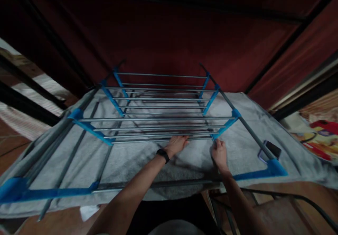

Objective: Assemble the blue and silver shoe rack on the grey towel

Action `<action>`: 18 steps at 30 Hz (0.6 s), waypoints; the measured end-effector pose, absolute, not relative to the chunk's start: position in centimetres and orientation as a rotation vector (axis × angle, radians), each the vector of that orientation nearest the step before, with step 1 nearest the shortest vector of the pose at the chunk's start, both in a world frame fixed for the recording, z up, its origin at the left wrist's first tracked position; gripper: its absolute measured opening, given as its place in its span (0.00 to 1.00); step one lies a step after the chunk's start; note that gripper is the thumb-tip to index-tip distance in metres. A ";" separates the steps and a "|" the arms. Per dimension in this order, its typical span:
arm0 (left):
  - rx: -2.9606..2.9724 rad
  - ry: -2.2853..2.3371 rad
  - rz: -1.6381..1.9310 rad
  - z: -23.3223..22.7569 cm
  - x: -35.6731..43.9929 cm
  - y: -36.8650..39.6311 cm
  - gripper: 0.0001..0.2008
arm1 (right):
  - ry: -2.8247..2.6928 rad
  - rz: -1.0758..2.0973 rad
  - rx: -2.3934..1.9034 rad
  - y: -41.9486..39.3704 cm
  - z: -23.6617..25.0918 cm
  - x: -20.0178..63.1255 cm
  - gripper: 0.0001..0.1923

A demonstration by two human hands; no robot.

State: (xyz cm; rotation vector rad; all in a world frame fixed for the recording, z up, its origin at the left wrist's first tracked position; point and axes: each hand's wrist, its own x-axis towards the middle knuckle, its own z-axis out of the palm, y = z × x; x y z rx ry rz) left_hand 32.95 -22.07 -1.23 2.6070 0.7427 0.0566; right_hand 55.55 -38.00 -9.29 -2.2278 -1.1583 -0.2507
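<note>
On the grey towel (245,122) spread over a surface, a metal rack (163,118) with blue connectors is being steadied on its side, its rods running left to right across the view. The nearest rod (148,139) is being touched by the left hand (176,144), fingers extended flat and open. The blue corner joint (217,135), just ahead, is being pinched by the right hand (219,154), the nearer hand. A dark phone (271,149) is lying to the right.
</note>
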 end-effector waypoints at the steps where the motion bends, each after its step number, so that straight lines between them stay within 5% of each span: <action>1: 2.616 0.763 0.080 -1.2 32.7 -22.2 0.19 | -1.172 -0.254 -2.221 -38.1 -9.4 55.7 0.23; 9: 2.667 0.757 0.129 -1.4 31.9 -22.2 0.11 | -1.203 -0.282 -2.196 -38.4 -10.1 56.2 0.21; 18: 2.678 0.731 0.133 -1.4 31.8 -22.1 0.14 | -1.206 -0.284 -2.208 -38.4 -9.8 56.1 0.20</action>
